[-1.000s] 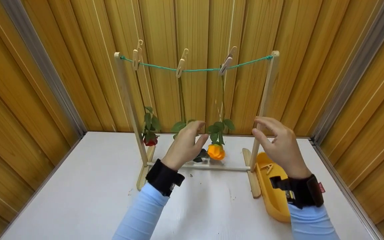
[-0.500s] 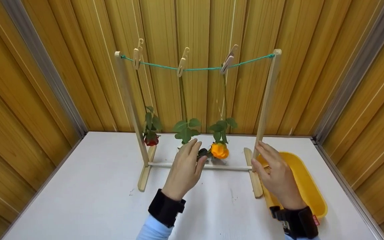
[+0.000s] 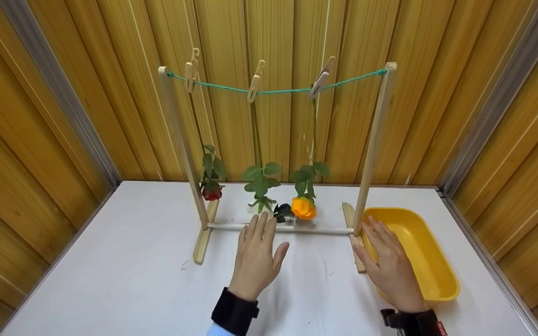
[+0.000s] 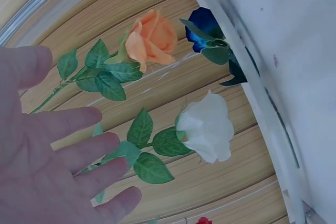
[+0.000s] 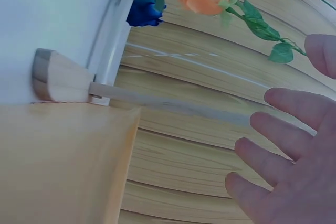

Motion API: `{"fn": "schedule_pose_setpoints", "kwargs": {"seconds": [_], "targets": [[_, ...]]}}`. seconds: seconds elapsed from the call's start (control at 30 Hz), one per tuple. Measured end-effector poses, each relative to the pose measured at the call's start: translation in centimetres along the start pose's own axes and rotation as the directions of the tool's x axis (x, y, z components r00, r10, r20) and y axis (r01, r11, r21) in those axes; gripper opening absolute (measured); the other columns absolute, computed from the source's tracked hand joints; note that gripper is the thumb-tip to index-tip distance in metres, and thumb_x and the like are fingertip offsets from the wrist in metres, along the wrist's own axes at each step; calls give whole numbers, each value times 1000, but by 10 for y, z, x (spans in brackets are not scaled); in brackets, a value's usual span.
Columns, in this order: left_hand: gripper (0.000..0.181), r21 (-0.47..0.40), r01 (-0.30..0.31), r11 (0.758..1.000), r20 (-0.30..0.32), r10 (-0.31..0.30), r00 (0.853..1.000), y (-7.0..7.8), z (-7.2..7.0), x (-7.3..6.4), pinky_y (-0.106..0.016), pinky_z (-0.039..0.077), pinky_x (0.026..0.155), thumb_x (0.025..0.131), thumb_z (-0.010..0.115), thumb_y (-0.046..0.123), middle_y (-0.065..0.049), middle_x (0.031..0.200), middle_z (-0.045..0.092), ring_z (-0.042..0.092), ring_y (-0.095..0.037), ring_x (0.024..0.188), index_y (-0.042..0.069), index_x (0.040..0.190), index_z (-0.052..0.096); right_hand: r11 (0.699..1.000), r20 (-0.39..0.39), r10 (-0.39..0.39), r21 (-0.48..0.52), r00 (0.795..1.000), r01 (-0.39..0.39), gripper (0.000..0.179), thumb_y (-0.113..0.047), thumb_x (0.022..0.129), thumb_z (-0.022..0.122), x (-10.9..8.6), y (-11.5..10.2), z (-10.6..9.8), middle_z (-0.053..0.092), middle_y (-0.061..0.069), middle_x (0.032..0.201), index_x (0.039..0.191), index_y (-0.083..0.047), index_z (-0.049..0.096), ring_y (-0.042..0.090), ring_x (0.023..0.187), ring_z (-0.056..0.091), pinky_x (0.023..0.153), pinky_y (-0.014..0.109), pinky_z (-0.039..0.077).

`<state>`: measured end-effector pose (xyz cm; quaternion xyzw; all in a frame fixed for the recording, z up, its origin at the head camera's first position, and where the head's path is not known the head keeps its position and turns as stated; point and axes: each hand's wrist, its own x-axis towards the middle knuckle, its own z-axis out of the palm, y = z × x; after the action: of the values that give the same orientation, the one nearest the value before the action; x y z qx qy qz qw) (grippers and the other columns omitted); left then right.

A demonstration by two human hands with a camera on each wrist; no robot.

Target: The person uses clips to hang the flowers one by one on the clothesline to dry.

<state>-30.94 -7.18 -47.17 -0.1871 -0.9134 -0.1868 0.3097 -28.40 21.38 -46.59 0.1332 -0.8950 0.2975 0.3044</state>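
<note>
My left hand (image 3: 257,256), fingers straight and apart, holds nothing in front of the rack's bottom bar (image 3: 315,229). My right hand (image 3: 390,270), also with straight fingers and nothing in it, overlaps the yellow tray (image 3: 437,261) in the head view. Three roses hang head down from a green cord (image 3: 283,91): a red rose (image 3: 211,192), a white rose (image 4: 207,127) and an orange-yellow rose (image 3: 303,207). Clothespins (image 3: 254,88) pinch their stems at the cord. A blue rose (image 4: 202,29) is low behind the bar, partly hidden by it.
The wooden rack's right post (image 3: 375,149) rises beside the tray, and its left post (image 3: 182,149) stands near the red rose. Its feet (image 3: 201,245) rest on the white table (image 3: 110,261). Wood-patterned panels (image 3: 269,37) enclose the back and sides.
Both hands have come down and back toward me from in front of the hanging roses, and their fingers have straightened. The roses and clothespins stay on the cord.
</note>
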Motion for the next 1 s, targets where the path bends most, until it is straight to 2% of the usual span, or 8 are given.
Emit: {"fn": "schedule_pose_setpoints", "kwargs": {"seconds": [0.13, 0.27, 0.6, 0.83, 1.0], "targets": [[58, 10, 18, 1000, 21, -19, 1000, -2, 7, -5, -60, 37, 113, 100, 66, 37, -23, 150, 52, 45, -44, 141, 0, 143, 56, 1000, 16, 5, -26, 1000, -5, 52, -15, 97, 72, -1, 3, -1, 46, 27, 154, 141, 7, 56, 50, 142, 41, 115, 66, 29], [58, 11, 20, 1000, 27, -20, 999, -2, 12, -9, -59, 37, 113, 100, 66, 37, -23, 150, 52, 46, -44, 140, 0, 144, 55, 998, 49, 47, -33, 998, -46, 53, -18, 99, 70, 0, 5, -3, 43, 28, 156, 143, 8, 54, 50, 143, 40, 114, 67, 30], [54, 16, 41, 999, 61, -42, 997, -2, 18, -15, -60, 39, 110, 101, 63, 37, -22, 151, 51, 46, -42, 140, 0, 140, 59, 996, 78, 90, 1, 993, -90, 53, -18, 101, 68, -1, 11, -4, 41, 30, 156, 144, 9, 53, 52, 142, 40, 111, 68, 34], [54, 20, 29, 999, 83, -30, 996, 7, 23, -15, -57, 41, 110, 102, 62, 36, -23, 152, 50, 49, -41, 138, 0, 142, 58, 980, 150, 195, 13, 969, -199, 58, -28, 105, 62, -2, 19, -10, 33, 28, 162, 150, 6, 47, 51, 145, 36, 111, 66, 35], [52, 28, -4, 1000, 122, 0, 993, 19, 28, -16, -54, 44, 108, 103, 61, 34, -22, 148, 55, 52, -39, 136, 0, 142, 58, 973, 170, 227, 1, 959, -231, 59, -30, 106, 61, -2, 24, -11, 34, 29, 161, 150, 6, 47, 51, 144, 37, 111, 66, 35]]}}
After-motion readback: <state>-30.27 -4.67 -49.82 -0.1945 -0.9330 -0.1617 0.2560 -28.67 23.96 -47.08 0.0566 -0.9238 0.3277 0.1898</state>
